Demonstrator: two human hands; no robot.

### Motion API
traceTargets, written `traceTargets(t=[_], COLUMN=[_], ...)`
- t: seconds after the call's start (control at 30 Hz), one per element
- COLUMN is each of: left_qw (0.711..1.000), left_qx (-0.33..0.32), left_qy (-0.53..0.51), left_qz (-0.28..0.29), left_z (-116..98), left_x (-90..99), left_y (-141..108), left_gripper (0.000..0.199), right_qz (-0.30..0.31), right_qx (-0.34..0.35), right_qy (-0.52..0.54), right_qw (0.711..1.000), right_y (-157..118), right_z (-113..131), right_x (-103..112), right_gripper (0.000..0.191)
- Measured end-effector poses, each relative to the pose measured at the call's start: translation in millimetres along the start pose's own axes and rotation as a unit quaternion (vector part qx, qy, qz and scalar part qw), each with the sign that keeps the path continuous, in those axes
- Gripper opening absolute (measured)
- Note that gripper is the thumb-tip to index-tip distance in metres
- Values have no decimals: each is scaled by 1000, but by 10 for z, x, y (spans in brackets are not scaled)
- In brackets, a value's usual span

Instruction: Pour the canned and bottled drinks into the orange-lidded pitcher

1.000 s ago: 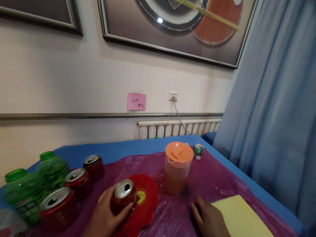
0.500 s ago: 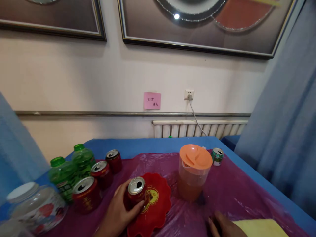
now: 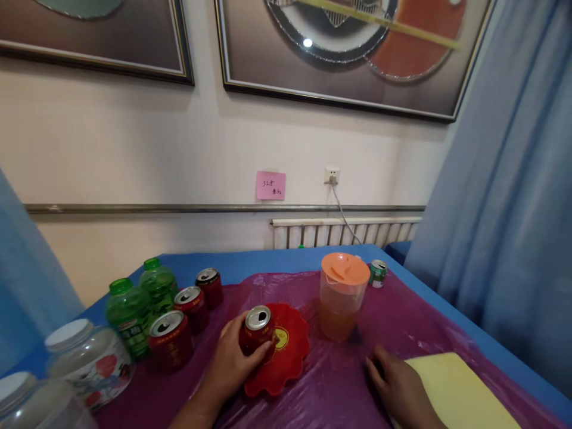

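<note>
Red metal can (image 3: 258,338) wants light, level pressure, left hand (image 3: 231,362) curled round it at scalloped red plate (image 3: 292,351)'s 10 o'clock; right hand (image 3: 402,384) half-open, seemingly empty.

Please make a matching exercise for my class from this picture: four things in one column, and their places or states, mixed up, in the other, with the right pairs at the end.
Things
1. Pitcher
2. Green can
3. Pink note
4. Left hand

Places and states
A. Stuck on the wall, above the metal rail
B. Gripping a red can
C. Covered by an orange lid
D. Standing upright near the far right edge of the purple sheet

Right pairs
1-C
2-D
3-A
4-B
</note>
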State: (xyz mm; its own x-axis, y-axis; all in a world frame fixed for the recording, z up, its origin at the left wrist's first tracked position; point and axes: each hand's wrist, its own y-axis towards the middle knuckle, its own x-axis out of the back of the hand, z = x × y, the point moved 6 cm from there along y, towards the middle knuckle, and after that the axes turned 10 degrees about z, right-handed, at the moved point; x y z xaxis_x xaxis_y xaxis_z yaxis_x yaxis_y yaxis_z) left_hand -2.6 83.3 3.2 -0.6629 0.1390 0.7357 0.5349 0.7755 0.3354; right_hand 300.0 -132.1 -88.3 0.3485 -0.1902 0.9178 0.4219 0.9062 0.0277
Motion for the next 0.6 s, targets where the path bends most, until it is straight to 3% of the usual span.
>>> traceTargets(t=[0.23,0.37,0.47,0.6], left_qw=[1000,999,998,998], left_qx=[-15,-34,-51,-39], left_qy=[9,17,30,38], left_qz=[-8,-17,-18,-9], left_z=[89,127,181,215], left_x=[-31,-42,-96,-161], left_y=[21,11,5,-26], left_gripper=[65,65,65,66], right_qz=[-54,-140,-185,-234], right_qx=[-4,17,41,28], right_qy=[107,224,289,408], right_qw=[993,964,938,882], right_y=[-40,-38,247,991], right_z=[-4,-117,-192,-183], right_x=[33,326,751,1189], right_gripper=[25,31,36,59])
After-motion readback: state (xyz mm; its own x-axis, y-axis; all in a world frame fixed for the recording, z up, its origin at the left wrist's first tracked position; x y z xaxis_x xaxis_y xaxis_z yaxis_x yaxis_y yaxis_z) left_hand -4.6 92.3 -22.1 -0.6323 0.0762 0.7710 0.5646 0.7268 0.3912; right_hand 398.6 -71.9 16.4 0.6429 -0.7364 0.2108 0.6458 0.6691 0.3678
